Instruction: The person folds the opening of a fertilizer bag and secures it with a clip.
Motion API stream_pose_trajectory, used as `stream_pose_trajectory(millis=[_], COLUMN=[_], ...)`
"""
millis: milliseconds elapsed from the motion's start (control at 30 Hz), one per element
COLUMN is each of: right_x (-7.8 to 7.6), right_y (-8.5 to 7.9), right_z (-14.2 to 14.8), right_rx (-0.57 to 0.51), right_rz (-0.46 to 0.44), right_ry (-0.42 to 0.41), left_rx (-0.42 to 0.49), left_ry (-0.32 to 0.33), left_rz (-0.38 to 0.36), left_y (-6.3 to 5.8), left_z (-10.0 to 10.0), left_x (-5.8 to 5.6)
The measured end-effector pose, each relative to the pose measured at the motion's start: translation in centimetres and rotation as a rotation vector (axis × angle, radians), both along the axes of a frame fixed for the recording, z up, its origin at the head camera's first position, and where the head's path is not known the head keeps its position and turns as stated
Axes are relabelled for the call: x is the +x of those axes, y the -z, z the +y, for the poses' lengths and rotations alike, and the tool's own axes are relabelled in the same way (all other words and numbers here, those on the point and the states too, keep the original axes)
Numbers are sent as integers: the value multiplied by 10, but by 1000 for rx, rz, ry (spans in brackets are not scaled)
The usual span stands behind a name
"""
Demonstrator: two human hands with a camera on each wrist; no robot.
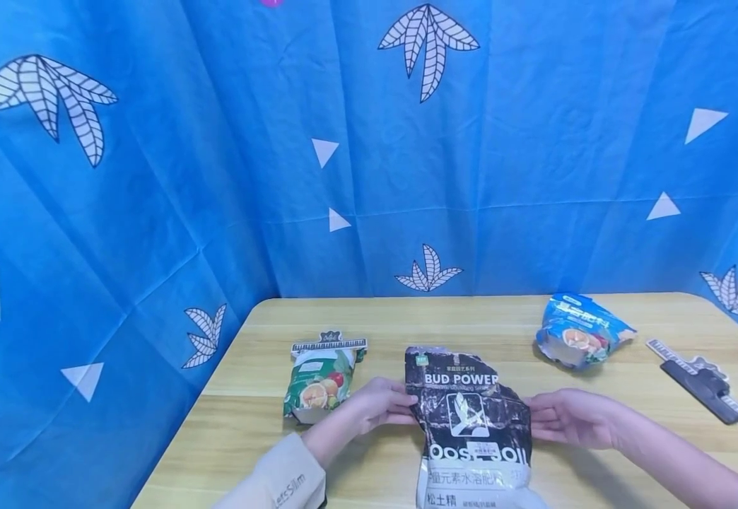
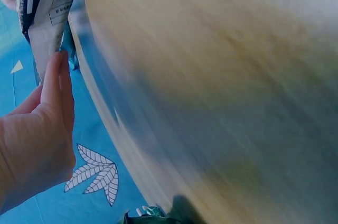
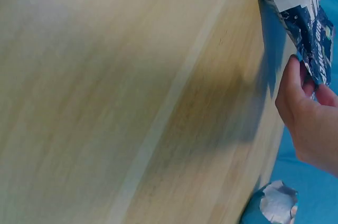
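While the blue leaf-printed curtain (image 1: 420,155) hangs beyond the far edge, probably to screen off the surroundings, the wood-grained worktop (image 1: 458,322) carries my things. The black-and-silver BUD POWER fertiliser bag (image 1: 471,424) is in front of me, mid-worktop between the left and right edges, its printed face towards me. I cannot tell whether its base touches the worktop. I hold it by both sides, I judge, because the limp film would sag from one side alone. Nearer the far right corner sits the blue fertiliser pouch (image 1: 577,331), well apart from my work, likely to keep it out of the way. Towards the left edge lies the green fruit-printed pouch (image 1: 317,385). My left grip (image 1: 382,404) pinches the bag's left side between thumb and fingers; my right grip (image 1: 575,417) pinches the right side, below the slanting top corner. Near the right edge rests a loose black clip (image 1: 696,390) with a keyboard-patterned strip, perhaps there to be handy. A matching clip (image 1: 329,345) spans the green pouch's top, presumably to keep its mouth closed. Counted: one curtain, one worktop, three bags or pouches, two grips, two clips.
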State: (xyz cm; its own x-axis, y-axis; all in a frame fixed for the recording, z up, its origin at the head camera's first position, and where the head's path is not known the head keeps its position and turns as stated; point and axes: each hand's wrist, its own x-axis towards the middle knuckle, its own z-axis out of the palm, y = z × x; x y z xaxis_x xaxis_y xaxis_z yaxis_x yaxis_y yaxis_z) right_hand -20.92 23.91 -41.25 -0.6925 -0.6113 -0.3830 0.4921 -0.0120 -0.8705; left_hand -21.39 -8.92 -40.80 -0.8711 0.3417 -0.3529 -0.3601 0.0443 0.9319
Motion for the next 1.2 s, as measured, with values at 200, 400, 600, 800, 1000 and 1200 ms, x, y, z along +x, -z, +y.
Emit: stream_pose_trajectory(millis=[200,400,600,800,1000,1200], right_x=[2,3,5,5,1,-5], right_y=[2,2,5,5,3,0], right_z=[-3,-7,-9,-10,-13,-16], right_rx=[-22,-15,-50,-70,-66,-60], right_rz=[-51,-65,-79,-73,-62,-89], right_ry=[23,83,89,93,122,172], left_rx=[-29,-34,-29,-53,-54,-66], left_ry=[2,0,-10,-4,-3,-22], left_rz=[-8,-10,-18,-22,-21,-13], left_y=[0,2,4,2,-2,-4], left_z=[0,2,2,3,2,3], left_x=[-3,-5,-5,-7,-10,-17])
